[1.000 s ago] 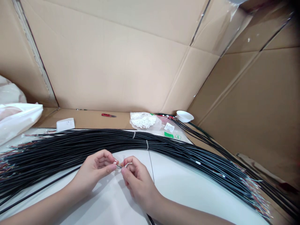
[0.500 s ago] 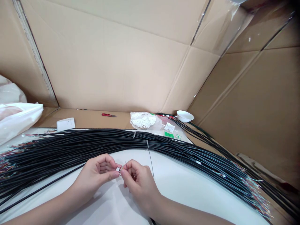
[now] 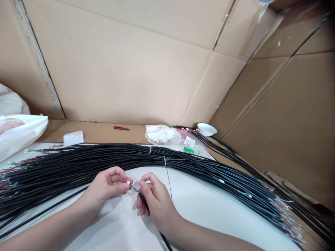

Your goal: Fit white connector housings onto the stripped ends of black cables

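Observation:
Between thumb and fingertips, my left hand [image 3: 111, 184] pinches a small white connector [image 3: 128, 182]. Thin wires [image 3: 134, 189] run from it to the end of a black cable [image 3: 144, 201]. My right hand [image 3: 155, 197] is closed around this cable end, with thumb and forefinger on the fine wires. From beneath my right hand the cable goes down to the bottom edge of the view. Just beyond both hands lies a thick bundle of black cables [image 3: 104, 157], its ends fanning into coloured wires.
A clear bag of white connectors [image 3: 160, 134] lies behind the bundle, beside a white bowl [image 3: 206, 129]. Red snips [image 3: 121, 128] and a folded paper [image 3: 73, 138] rest on cardboard. Cardboard walls [image 3: 125, 62] enclose the back and right. A white plastic bag [image 3: 21, 132] is at left.
My hands have moved slightly apart, so the wires between connector and cable now show. The black cable in my right hand has come into view.

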`<act>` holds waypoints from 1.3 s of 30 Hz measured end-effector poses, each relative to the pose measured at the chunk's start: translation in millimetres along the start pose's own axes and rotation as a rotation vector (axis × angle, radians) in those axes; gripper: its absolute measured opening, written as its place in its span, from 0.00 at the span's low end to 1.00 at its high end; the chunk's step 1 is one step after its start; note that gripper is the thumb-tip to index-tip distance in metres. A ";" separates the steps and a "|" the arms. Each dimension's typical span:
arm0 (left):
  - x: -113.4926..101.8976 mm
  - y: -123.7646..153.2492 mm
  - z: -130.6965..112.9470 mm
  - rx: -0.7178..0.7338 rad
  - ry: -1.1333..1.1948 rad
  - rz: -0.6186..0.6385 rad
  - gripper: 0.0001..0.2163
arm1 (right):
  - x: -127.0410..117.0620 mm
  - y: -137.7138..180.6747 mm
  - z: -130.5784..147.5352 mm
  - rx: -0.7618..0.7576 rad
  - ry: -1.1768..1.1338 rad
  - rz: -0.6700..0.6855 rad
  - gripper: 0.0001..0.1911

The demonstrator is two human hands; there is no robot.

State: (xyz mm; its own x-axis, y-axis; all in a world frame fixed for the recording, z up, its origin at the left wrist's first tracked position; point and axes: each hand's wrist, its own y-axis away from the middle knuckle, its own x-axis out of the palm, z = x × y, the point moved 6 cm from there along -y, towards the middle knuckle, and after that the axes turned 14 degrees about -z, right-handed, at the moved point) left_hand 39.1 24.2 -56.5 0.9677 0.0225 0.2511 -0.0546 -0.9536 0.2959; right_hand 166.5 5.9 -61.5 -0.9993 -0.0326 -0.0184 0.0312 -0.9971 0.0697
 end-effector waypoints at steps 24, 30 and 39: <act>3.7 1.7 1.5 -0.016 -0.017 0.046 0.05 | 1.3 1.9 7.2 0.038 -0.161 0.003 0.10; 4.3 2.3 -0.7 -0.012 -0.037 0.041 0.05 | -0.5 2.3 9.3 0.051 -0.140 -0.015 0.10; 5.0 0.6 11.6 0.074 -0.145 0.154 0.13 | 1.4 5.1 11.3 0.050 -0.145 0.012 0.11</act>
State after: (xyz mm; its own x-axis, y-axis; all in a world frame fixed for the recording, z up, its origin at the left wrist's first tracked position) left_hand 46.8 20.2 -65.7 0.9749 -0.1635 0.1510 -0.1915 -0.9619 0.1949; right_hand 165.0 1.6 -49.9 -0.9915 -0.0304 0.1263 0.0455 -0.9919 0.1188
